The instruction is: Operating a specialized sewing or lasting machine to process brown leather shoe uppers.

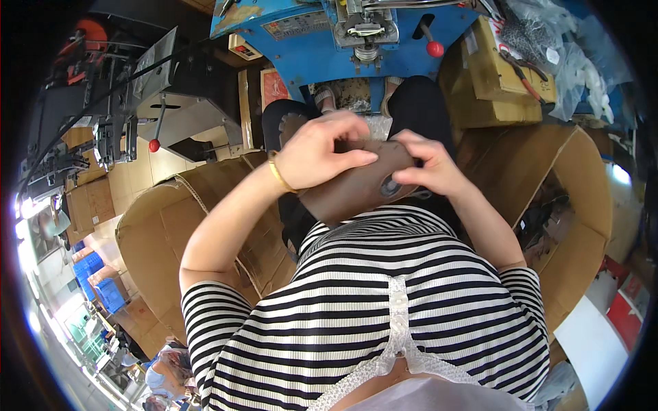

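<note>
Over my lap I hold a brown, leather-like piece (353, 190) with both hands. My left hand (321, 149) grips its far left part, thumb lying across the upper face and fingers bent over the far edge. At the right end, my right hand (430, 164) pinches the piece between thumb and fingers. Close to that thumb is a dark round ring or opening (390, 185) in the brown surface. What lies under the piece is hidden, and some fingertips are out of sight behind it.
Ahead stands a blue machine (301, 58) with a metal head (367, 31) and a red-knobbed lever (434, 48). Open cardboard boxes flank me, left (161, 233) and right (582, 205). Red-handled pliers (524, 75) rest on a carton (480, 68). Another person (168, 373) is at far left.
</note>
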A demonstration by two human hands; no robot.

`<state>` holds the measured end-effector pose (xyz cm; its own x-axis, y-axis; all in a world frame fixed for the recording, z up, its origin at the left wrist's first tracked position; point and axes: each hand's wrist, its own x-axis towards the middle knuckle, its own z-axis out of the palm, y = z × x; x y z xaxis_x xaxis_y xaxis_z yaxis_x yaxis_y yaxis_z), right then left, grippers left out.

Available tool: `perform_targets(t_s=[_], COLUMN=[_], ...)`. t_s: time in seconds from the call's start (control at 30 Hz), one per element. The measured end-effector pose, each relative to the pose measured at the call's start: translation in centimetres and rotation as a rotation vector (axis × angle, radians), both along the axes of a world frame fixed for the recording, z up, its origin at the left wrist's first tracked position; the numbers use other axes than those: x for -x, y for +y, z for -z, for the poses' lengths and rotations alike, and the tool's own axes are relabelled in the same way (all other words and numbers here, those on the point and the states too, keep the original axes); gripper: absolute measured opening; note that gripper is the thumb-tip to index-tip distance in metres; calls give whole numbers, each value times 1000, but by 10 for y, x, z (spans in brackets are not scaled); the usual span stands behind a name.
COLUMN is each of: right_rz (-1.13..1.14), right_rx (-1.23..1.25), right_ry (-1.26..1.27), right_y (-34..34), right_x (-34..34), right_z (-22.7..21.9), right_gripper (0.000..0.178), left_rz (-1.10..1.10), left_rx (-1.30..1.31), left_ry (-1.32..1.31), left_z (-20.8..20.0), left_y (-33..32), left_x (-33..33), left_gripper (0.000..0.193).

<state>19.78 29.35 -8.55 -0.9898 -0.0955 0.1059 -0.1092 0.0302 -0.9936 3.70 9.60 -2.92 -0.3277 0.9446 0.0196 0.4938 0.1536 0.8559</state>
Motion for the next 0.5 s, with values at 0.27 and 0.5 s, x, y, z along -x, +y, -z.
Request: perform_targets(t_s=[0.27, 0.5], right_rz=[134, 264], right_rx=[362, 695], right_ry=[49, 47], right_y=[49, 62], right_x=[38, 77], right_z=[-5, -8], right_gripper=[43, 42], left_rz=[332, -1], left_rx=[135, -366], left_ry=[700, 1319], left_z=[-85, -82], left_y=[5, 47], left_x=[39, 78], left_gripper=[66, 20])
